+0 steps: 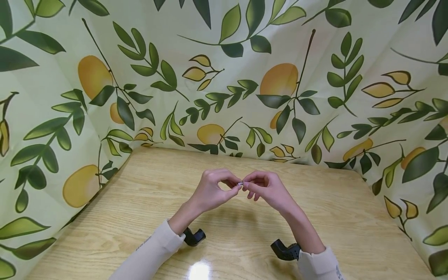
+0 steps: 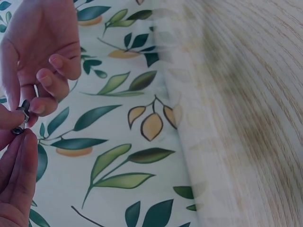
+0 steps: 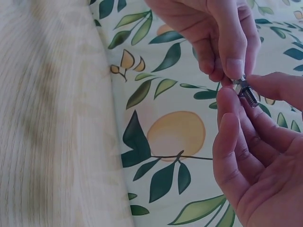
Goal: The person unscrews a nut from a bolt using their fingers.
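A small metal bolt (image 3: 251, 98) with a hex nut (image 3: 240, 87) on it is held between the two hands. My left hand (image 1: 213, 190) pinches one end of the bolt between thumb and fingers; that end is partly hidden by the fingertips. My right hand (image 1: 267, 190) has its thumb and a finger on either side of the nut, pinching it. In the right wrist view, the threaded end points toward the right palm. The left wrist view shows the bolt (image 2: 19, 129) at the left edge, between the fingertips of both hands.
Beneath the hands lies a wooden table (image 1: 157, 179). A cloth (image 1: 238, 77) printed with leaves and fruit hangs behind it and at the sides. Black curved mounts (image 1: 194, 237) sit at both wrists, beside light sleeves (image 1: 150, 252).
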Available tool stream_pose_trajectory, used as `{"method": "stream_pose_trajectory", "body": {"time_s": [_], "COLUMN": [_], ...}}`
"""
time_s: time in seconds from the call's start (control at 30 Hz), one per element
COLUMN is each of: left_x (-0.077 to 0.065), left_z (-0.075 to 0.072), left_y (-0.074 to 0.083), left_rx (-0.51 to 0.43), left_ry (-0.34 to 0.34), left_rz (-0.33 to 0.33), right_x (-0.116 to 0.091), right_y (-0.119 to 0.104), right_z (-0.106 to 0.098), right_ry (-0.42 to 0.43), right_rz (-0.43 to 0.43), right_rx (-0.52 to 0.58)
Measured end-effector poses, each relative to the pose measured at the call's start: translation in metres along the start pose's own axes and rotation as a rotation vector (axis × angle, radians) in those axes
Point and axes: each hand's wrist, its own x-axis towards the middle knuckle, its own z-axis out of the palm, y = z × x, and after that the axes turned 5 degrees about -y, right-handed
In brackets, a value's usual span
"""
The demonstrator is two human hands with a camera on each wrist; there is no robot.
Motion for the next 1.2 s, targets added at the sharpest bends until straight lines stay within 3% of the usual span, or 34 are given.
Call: {"method": "stream_pose_trajectory", "body": {"time_s": [0.4, 0.8, 0.97, 1.2], "left_x": [-0.0005, -0.0002, 0.0010, -0.0008], "left_z": [0.0019, 0.0025, 0.0033, 0.0038], "left_y": [-0.0005, -0.0016, -0.0012, -0.0005], "left_rx": [0.000, 0.009, 0.010, 0.004], "left_ry": [0.002, 0.008, 0.009, 0.016], "left_rz": [-0.005, 0.011, 0.017, 0.025], "right_x": [-0.0010, -0.0017, -0.0021, -0.0021], "right_y": [0.0039, 0.0011, 0.0001, 0.0000], "right_z": [0.0009, 0.0009, -0.0005, -0.0016], "right_ry": [0.019, 0.061, 0.062, -0.008], "right_rz": [-0.090, -0.100, -0.061, 0.013], "right_rx": [0.035, 0.052, 0.033, 0.016]}}
